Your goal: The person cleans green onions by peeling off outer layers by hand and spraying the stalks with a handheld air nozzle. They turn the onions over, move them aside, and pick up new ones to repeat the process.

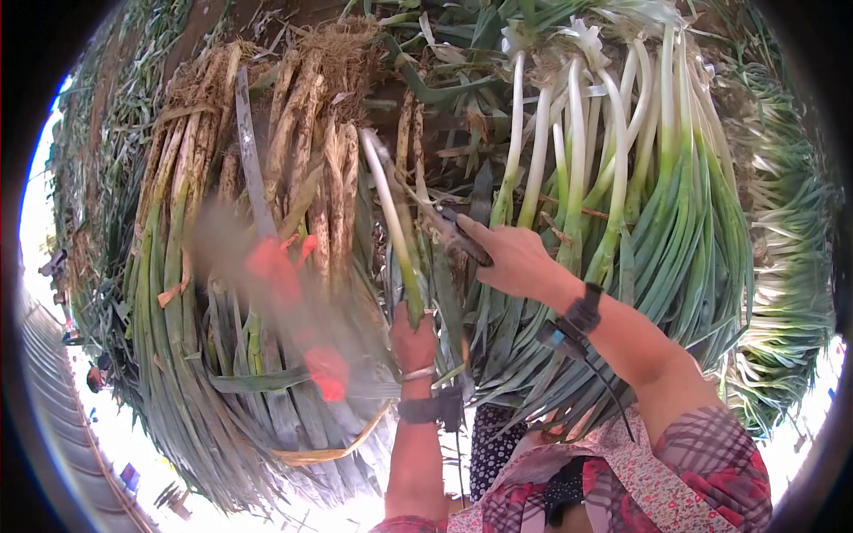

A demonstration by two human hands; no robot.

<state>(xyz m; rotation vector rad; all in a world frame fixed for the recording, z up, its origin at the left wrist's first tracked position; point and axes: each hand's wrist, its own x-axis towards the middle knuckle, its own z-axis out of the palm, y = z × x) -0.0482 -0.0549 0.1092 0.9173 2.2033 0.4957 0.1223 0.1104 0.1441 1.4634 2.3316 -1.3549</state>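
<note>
Checked and flowered clothes [711, 457] of the person are nearest to the camera, at the bottom right of the frame. From them two bare arms reach up, each with a black band at the wrist. The left hand [413, 336], at the centre of the frame, is closed around the green part of one leek stalk [392, 200]. This stalk stands a little tilted, with its white end pointing to the upper part of the frame. The right hand [520, 258], just to the right, grips the dark handle of a small tool [464, 236], with the index finger laid along it. The front of the tool is blurred, so I cannot tell if it touches the stalk.

At the left of the frame lies a heap of brown-skinned stalks [169, 222] with dry roots at their upper ends. A long grey strip [251, 147] lies over them, near a blurred red thing [277, 268]. At the upper right lie white, clean stalks [576, 133], and at the far right edge there is a further row of stalks [777, 258].
</note>
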